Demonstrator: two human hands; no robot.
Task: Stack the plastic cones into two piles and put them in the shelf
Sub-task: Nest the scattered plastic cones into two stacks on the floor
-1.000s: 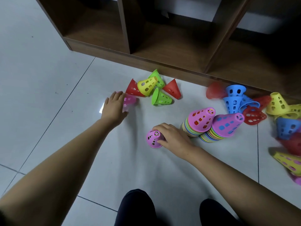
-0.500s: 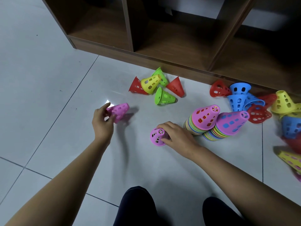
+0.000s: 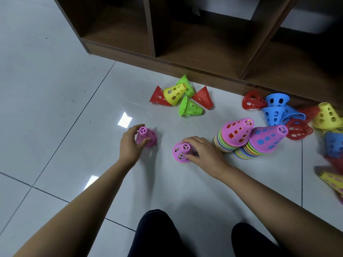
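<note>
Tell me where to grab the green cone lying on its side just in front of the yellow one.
Probably best: pinch the green cone across its holed wall, about midway, coming down from above on the near side. It lies on its side, wide rim left, narrow top right, so the wall is exposed, while the yellow cone and a red cone crowd its far side.

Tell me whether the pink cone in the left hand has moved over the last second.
Yes. The pink cone, gripped by the left hand, has come toward the person, away from the red cone and the shelf.
</note>
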